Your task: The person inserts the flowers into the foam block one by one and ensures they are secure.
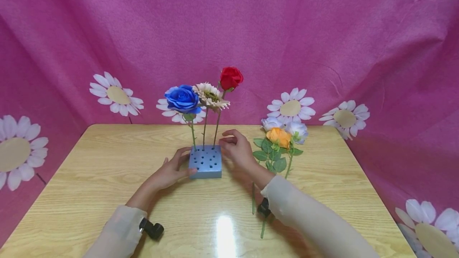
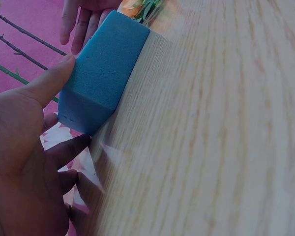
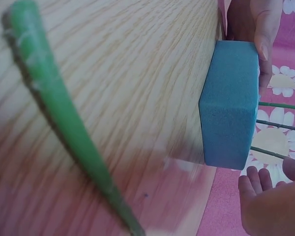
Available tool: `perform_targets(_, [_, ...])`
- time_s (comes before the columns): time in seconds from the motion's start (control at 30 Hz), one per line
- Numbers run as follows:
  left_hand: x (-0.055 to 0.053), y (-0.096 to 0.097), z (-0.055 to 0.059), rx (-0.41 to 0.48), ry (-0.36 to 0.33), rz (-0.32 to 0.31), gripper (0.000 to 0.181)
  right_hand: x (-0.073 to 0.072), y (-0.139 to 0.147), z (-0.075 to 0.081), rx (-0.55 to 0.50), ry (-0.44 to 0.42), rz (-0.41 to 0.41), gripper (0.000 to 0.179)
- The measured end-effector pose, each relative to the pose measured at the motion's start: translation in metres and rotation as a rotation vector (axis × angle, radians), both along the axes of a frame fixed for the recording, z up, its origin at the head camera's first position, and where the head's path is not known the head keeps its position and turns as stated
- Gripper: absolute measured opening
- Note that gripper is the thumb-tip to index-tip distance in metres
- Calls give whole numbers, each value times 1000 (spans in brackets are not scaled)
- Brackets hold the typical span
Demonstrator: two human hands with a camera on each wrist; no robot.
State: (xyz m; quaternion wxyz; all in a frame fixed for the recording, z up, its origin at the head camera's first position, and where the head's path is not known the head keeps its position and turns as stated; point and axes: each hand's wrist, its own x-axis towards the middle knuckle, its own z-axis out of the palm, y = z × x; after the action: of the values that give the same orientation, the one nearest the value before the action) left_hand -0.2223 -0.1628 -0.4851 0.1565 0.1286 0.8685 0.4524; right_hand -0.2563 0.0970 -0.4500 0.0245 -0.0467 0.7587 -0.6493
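Observation:
A blue foam block (image 1: 205, 173) with several holes in its top stands on the table. Three artificial flowers rise from its back row: a blue rose (image 1: 183, 98), a cream daisy-like flower (image 1: 211, 96) and a red rose (image 1: 231, 78). My left hand (image 1: 171, 172) holds the block at its left side, thumb by the near corner and fingers farther back; in the left wrist view the thumb (image 2: 54, 81) lies against its top edge. Beside the back right corner, near the red rose's stem, my right hand (image 1: 238, 150) has loosely bent fingers and nothing visible in them.
On the right of the wooden table (image 1: 107, 162) lie more artificial flowers, an orange one (image 1: 279, 137) and pale lilac ones (image 1: 298, 130), their green stems running under the right forearm. A magenta cloth (image 1: 229, 19) printed with white daisies hangs behind and at both sides.

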Motion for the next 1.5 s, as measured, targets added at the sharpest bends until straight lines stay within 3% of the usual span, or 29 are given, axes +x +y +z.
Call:
perform_targets(0.17, [0,1,1,-3,4,-2,85,1,3,0,-69,-34,-8,27])
perform_targets(0.47, [0,2,4,1,-1,-4,86,6,9,-1,-25,30,-38,24])
perform_targets(0.73, [0,0,0,2,0,-1,85,12,17,-3,-56,17,-34,26])
perform_targets(1.1, [0,0,1,2,2,-1,86,19,33,-8,53,34,-61,31])
perform_targets(1.5, [0,0,-1,4,6,-3,86,33,54,-10,65,38,-67,37])
